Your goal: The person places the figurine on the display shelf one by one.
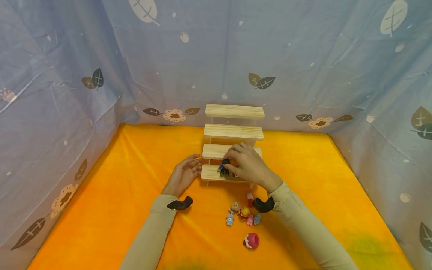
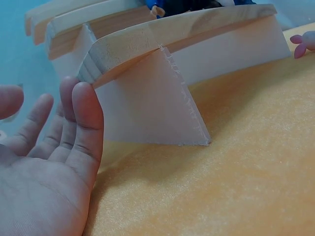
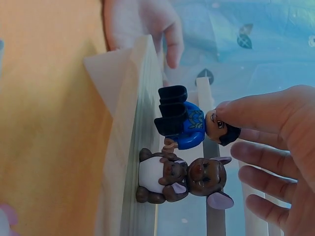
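Currently: toy man [image 3: 195, 119] upright, long axis vertical, face outward, feet at bottom shelf [image 1: 209, 172] | head pinched between right hand's [image 1: 250, 165] thumb and fingers | left hand's [image 1: 184, 174] fingers loosely extended beside shelf's end.

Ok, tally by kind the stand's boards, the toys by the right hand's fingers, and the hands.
Wooden boards: 4
Blue-topped toy person: 1
Brown big-eared toy animal, counted with the small animal on its front: 1
Left hand and right hand: 2
Total: 8
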`<state>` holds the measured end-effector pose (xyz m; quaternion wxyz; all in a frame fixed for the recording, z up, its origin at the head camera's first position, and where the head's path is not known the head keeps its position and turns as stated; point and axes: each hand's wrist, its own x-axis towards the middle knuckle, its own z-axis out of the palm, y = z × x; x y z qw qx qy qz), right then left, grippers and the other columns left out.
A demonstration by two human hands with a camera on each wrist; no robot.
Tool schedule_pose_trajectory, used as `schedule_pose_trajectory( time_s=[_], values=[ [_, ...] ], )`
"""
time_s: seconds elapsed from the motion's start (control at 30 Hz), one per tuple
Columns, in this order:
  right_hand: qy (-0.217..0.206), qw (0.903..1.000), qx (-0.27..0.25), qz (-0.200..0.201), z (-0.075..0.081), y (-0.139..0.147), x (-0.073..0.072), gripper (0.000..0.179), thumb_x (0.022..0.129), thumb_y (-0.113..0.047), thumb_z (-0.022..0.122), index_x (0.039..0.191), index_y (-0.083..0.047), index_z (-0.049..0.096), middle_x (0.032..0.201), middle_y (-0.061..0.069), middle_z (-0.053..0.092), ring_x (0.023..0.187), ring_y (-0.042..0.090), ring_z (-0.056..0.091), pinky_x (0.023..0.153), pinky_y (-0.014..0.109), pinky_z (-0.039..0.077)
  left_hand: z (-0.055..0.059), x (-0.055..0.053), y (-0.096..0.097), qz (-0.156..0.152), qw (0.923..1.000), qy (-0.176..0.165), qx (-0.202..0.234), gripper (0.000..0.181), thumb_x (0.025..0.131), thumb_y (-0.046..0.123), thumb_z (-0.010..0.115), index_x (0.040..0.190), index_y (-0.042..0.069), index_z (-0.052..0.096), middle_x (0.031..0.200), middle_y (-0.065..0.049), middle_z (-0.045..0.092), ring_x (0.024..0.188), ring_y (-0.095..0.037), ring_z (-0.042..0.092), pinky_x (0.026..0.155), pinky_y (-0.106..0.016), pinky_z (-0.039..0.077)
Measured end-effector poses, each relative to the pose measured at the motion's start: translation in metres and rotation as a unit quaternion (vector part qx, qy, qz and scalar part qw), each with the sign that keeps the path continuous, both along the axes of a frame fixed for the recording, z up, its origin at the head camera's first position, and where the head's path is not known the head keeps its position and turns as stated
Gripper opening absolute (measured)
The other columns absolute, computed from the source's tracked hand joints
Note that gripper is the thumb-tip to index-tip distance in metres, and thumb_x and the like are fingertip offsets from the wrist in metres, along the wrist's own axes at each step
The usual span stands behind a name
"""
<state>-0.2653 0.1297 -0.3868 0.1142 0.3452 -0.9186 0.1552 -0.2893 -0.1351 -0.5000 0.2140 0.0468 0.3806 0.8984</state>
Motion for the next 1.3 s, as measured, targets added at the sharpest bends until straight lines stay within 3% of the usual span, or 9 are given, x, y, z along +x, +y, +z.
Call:
schedule_pose_trajectory(
  time_s=[0.33, 0.53, 0.77, 1.3],
  values=[
    [0.001, 1.0, 0.004, -0.008, -0.0031, -0.0016, 0.0012, 0.02, 0.092, -0.028, 0.076, 0.107, -0.015, 0.075, 0.113, 0.003, 0.069, 0.104, 0.023, 0.055, 0.097, 0.044, 0.046, -0.0019, 0.0013, -0.001, 0.004, 1.0, 0.003, 0.002, 0.034, 0.112, 0.027, 0.036, 0.137, 0.009, 0.051, 0.127, -0.007, 0.061, 0.093, -0.015, 0.059, 0.085, -0.028, 0.05],
    [0.007, 0.9999, 0.002, -0.008, -0.0041, -0.0016, 0.0019, 0.02, 0.092, -0.028, 0.077, 0.107, -0.015, 0.075, 0.113, 0.003, 0.069, 0.106, 0.024, 0.056, 0.103, 0.047, 0.045, -0.0008, 0.0016, 0.0017, 0.01, 0.9999, 0.001, -0.006, 0.042, 0.112, 0.027, 0.035, 0.146, 0.004, 0.042, 0.128, -0.008, 0.059, 0.093, -0.015, 0.058, 0.085, -0.028, 0.05],
    [0.006, 1.0, 0.002, -0.007, -0.0051, -0.0018, 0.0026, 0.021, 0.091, -0.027, 0.077, 0.108, -0.014, 0.074, 0.113, 0.003, 0.068, 0.105, 0.024, 0.055, 0.098, 0.045, 0.046, 0.0006, 0.0005, 0.003, 0.011, 0.9997, 0.003, -0.022, 0.051, 0.112, 0.029, 0.033, 0.154, 0.0, 0.028, 0.126, -0.005, 0.061, 0.094, -0.015, 0.056, 0.085, -0.027, 0.05],
    [0.009, 0.9999, 0.002, 0.005, -0.0006, -0.0001, 0.0067, 0.026, 0.092, -0.026, 0.076, 0.113, -0.013, 0.072, 0.116, 0.006, 0.068, 0.105, 0.026, 0.055, 0.096, 0.044, 0.047, -0.0004, 0.0011, 0.0003, 0.011, 0.9999, 0.004, -0.004, 0.043, 0.112, 0.027, 0.035, 0.147, 0.004, 0.041, 0.127, -0.007, 0.06, 0.092, -0.015, 0.058, 0.084, -0.028, 0.05]
  ],
)
